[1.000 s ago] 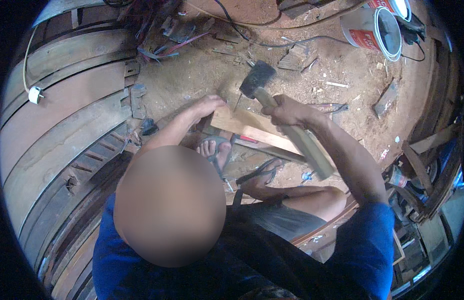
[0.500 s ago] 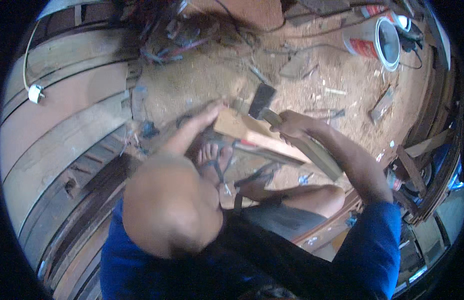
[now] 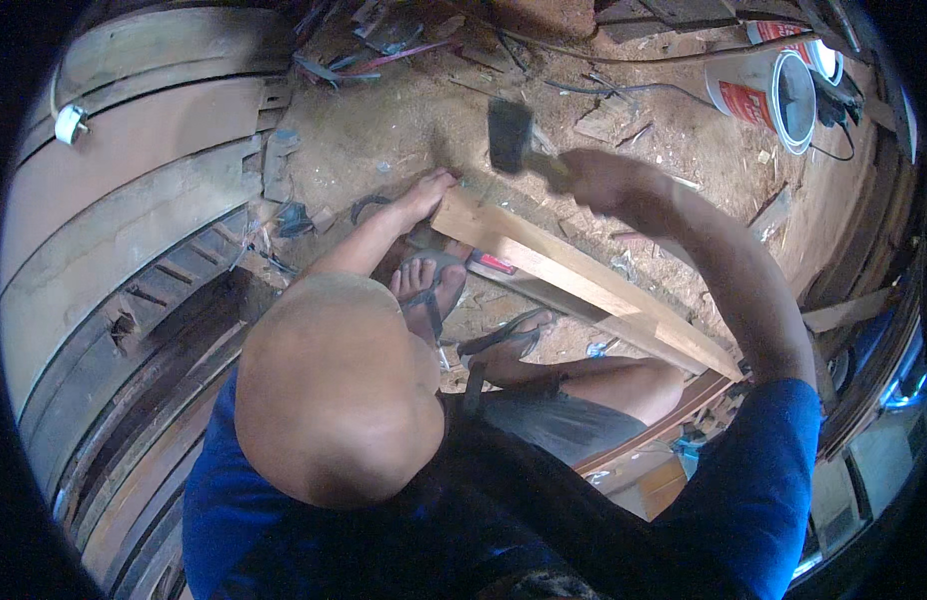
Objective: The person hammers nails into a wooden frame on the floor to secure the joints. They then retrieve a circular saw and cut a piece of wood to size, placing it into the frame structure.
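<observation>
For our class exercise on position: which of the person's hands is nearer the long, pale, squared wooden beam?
Left. The left hand is at the left end of the beam; the right hand is apart, above its middle in the picture.

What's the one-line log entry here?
left hand: at end of long pale wooden beam | right hand: gripping black block-headed mallet | mallet head: apart from beam

Planks [image 3: 134, 140] lie left of the beam [image 3: 584, 275], a bucket [image 3: 756, 95] beyond it.

A dark, block-headed mallet [image 3: 510, 138] hangs near the left end of a long, pale, squared wooden beam [image 3: 584, 278].
</observation>
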A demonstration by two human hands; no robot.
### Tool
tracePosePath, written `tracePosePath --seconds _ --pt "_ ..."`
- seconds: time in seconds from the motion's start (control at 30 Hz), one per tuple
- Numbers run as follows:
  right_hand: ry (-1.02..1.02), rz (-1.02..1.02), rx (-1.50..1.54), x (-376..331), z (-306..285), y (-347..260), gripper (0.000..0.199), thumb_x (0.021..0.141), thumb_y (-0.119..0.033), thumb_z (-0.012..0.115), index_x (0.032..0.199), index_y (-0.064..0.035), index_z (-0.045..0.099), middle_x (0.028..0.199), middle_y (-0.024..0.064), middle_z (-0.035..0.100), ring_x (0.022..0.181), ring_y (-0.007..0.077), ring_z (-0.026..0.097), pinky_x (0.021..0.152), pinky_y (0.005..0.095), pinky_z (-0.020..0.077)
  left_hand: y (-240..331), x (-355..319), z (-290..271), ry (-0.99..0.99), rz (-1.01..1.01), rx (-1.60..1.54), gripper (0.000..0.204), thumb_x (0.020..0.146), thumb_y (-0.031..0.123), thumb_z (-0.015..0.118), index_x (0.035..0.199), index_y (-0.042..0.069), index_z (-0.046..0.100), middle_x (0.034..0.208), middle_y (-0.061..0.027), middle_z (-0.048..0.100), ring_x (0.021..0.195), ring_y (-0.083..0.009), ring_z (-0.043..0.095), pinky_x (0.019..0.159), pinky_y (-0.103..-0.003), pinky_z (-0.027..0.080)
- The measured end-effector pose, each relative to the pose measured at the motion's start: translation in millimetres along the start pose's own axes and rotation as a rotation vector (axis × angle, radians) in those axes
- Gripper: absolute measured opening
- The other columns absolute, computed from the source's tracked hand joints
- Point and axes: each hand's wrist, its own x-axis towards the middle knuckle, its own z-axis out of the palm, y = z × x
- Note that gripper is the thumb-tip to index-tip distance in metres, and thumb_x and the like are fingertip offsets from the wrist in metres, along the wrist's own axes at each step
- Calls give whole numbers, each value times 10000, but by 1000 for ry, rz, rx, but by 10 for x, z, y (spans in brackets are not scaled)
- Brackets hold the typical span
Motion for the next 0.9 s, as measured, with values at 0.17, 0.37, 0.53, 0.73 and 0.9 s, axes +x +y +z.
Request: tracePosePath --seconds 0.17,0.37,0.53,0.73,0.9 --pt "264 107 567 -259 185 191 412 939 -365 600 1114 4 548 695 40 556 518 125 529 468 280 452 -79 -29 94 47 19 -94 417 952 328 479 1242 48 585 1241 -91 594 1143 -189 546 979 -334 419" --pt "630 165 908 -768 114 93 393 963 -386 558 1107 -21 521 720 44 561 534 136 554 475 295 481 -148 60 19 -3 45 -70 377 944 285 464 1213 56 596 1101 -72 631 1031 -191 571 934 -327 435" --pt "768 279 582 -353 279 191 382 960 -366 527 1071 -4 573 785 80 620 627 167 609 559 341 508 -88 74 -41 -62 -5 26 425 949 301 448 1261 42 577 1160 -93 619 1075 -199 570 969 -327 421" --pt "352 340 604 -445 562 271 425 943 -371 529 1070 31 580 806 115 644 654 193 629 584 346 513 0 -76 53 -12 -39 -115 489 964 296 431 1362 24 505 1313 -121 570 1214 -215 524 1038 -327 385" --pt "1065 112 972 -746 -15 381 401 974 -423 511 912 -29 550 772 92 588 605 165 581 533 329 499 -9 -61 31 13 38 -53 488 975 312 434 1369 32 503 1282 -118 589 1201 -205 534 1024 -325 398"
